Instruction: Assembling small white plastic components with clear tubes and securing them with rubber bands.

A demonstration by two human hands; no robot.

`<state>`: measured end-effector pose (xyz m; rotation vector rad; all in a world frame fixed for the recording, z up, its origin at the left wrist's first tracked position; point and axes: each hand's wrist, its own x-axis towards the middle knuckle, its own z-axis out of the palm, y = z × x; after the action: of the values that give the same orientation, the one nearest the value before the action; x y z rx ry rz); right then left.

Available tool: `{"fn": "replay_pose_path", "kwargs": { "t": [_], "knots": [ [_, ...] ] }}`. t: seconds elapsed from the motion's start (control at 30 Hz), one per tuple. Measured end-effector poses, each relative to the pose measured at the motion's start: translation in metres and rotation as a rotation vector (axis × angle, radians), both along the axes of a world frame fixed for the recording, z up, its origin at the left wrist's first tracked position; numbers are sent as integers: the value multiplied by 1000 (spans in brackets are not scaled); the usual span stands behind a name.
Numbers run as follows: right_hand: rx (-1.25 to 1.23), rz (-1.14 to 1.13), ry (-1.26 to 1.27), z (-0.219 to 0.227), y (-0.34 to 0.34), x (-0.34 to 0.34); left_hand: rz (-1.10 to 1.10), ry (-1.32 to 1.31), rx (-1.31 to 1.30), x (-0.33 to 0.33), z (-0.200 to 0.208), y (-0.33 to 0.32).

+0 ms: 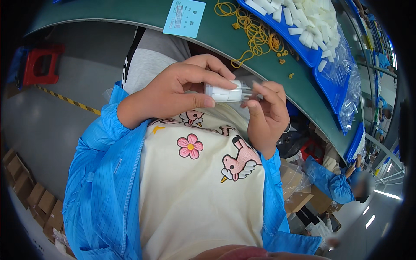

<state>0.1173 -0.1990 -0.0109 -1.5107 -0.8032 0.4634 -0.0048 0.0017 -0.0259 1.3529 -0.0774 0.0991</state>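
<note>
I am holding a white-and-clear plastic object [223, 94] in front of the chest, above the lap and near the front edge of the desk [130, 11]. It is lying roughly level, its clear, prong-like end pointing right; I cannot tell whether it is one part or several pressed together. My left hand [180, 84] is gripping it from the left, the thumb pressing below and the fingers bending over the top. My right hand [269, 113] is hovering around the clear end with its fingers curling; they are blurring there, so I cannot tell whether they are grasping it or only touching it.

Just beyond the hands, yellow rubber bands [255, 37] are lying loosely tangled on the green desktop, and a light blue card [185, 18] is lying to their left, close to the edge. To the right of the bands, a blue tray [307, 55] is carrying a heap of white blocks [307, 21]. Next to it, another blue tray [331, 89] is holding clear plastic bags [347, 106].

Farther out, I am seeing a red stool [43, 65] standing on the grey floor [86, 65] at left, with yellow-and-black tape [69, 102] running near it and cardboard boxes [39, 199] sitting below. At far right, a co-worker in a blue garment [340, 188] is appearing beside the desk.
</note>
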Motion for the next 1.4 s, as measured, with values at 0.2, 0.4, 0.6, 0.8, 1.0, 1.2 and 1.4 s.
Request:
{"fn": "replay_pose_path", "kwargs": {
  "t": [0.2, 0.4, 0.6, 0.8, 1.0, 1.2, 1.4],
  "knots": [
    [90, -109, -181, -2, 10, 0, 52, -98, -137, 2, -8, -6],
    [151, -127, -177, 2, 24, -7, 167, -167, -214, 4, -18, -10],
    [235, 30, -82, 2, 36, -18, 191, -217, -185, 3, -19, -8],
    [213, 73, -153, 5, 39, -3, 199, -219, -296, 5, -22, -6],
    [-94, -47, -736, 19, 37, 35, 234, 27, -548, -9, 6, 15],
    [-281, -24, -1190, 0, 46, 40, 171, 152, -617, -14, -11, 7],
    [-203, -45, -1160, 0, 48, 44, 84, 191, -464, -11, -10, 1]
  ]
}}
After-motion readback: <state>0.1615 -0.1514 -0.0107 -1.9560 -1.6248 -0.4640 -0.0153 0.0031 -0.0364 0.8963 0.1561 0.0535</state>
